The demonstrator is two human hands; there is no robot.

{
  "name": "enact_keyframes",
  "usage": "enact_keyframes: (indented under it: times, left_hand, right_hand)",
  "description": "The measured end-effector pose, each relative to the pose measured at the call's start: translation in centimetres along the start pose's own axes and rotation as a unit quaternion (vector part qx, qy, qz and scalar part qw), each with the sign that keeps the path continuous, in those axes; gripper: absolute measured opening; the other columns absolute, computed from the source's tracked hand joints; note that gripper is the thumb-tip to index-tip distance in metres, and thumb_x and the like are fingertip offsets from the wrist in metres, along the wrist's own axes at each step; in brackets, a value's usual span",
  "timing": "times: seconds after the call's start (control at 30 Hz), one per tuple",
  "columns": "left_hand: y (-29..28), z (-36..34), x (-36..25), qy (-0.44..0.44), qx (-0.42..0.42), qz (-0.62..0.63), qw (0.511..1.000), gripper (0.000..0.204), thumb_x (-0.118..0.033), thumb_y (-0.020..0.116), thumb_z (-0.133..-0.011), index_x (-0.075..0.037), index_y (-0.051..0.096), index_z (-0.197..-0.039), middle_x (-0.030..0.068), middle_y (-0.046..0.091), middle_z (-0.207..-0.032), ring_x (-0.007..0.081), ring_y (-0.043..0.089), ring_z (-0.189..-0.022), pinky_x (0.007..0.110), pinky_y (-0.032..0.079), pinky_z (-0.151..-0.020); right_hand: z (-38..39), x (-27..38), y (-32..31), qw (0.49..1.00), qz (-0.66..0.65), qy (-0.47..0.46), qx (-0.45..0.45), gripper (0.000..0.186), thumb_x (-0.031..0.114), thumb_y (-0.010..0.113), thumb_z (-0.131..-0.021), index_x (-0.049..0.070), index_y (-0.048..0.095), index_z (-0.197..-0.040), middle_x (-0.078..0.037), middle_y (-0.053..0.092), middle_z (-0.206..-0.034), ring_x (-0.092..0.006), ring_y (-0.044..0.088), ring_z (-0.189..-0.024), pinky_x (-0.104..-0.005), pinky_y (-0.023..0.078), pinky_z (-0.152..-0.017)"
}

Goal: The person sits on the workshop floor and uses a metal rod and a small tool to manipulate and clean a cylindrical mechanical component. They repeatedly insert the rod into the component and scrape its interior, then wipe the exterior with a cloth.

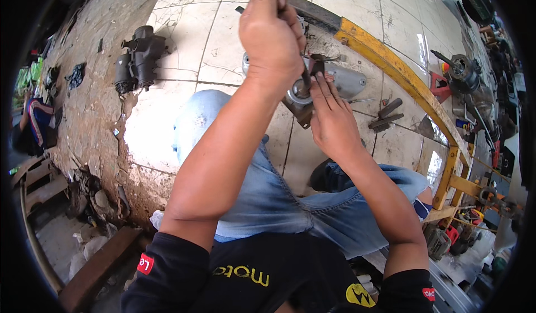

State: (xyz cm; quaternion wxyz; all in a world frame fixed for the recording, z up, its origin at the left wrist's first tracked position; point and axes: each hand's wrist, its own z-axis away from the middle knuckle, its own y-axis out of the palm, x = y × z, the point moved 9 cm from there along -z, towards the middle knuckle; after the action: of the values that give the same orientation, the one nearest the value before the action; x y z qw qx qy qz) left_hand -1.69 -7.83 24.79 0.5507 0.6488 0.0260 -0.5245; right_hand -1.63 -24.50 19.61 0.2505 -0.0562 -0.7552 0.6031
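Note:
My left hand (271, 42) is closed in a fist around a dark rod-like tool (306, 81), raised over the metal work at the centre. The tool's exact kind is hidden by the fist. My right hand (336, 115) lies with its fingers stretched out against a silver metal housing (353, 82) on the tiles. By its fingertips is a dark, hollow piece (316, 64). A dark metal bracket (302, 114) shows below the housing, between my two hands. Part of the housing is covered by my left wrist and right fingers.
A yellow metal frame (385, 59) curves round the right side. Dark cylindrical parts (139, 59) stand at the left on the tile edge, beside bare dirt. Two small dark pieces (386, 115) lie right of my hand. A motor-like part (463, 70) sits beyond the frame.

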Motion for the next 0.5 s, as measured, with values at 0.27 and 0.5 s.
enact_keyframes:
  times: [0.27, 0.5]
  left_hand:
    - [0.0, -0.7, -0.4, -0.029, 0.029, -0.035, 0.999, 0.044, -0.049, 0.035, -0.103, -0.014, 0.039, -0.078, -0.0044, 0.026, -0.06, 0.01, 0.018, -0.05, 0.028, 0.019, -0.046]
    - [1.2, -2.0, 1.9, -0.044, 0.153, -0.122, 0.98, 0.041, -0.049, 0.038, -0.103, -0.012, 0.043, -0.086, -0.0033, 0.027, -0.064, 0.0091, 0.021, -0.051, 0.026, 0.019, -0.047]
  right_hand:
    - [1.2, -7.2, 2.5, 0.976, -0.141, 0.16, 0.044, 0.034, 0.007, 0.057, -0.088, -0.001, 0.056, -0.122, -0.025, 0.067, -0.1, -0.0391, 0.068, -0.084, -0.0455, 0.055, -0.067]
    - [5.0, -14.0, 12.9, 0.698, -0.545, 0.411, 0.216, 0.035, 0.016, 0.054, -0.093, -0.002, 0.055, -0.123, -0.012, 0.068, -0.106, -0.0208, 0.071, -0.084, -0.0333, 0.051, -0.061]
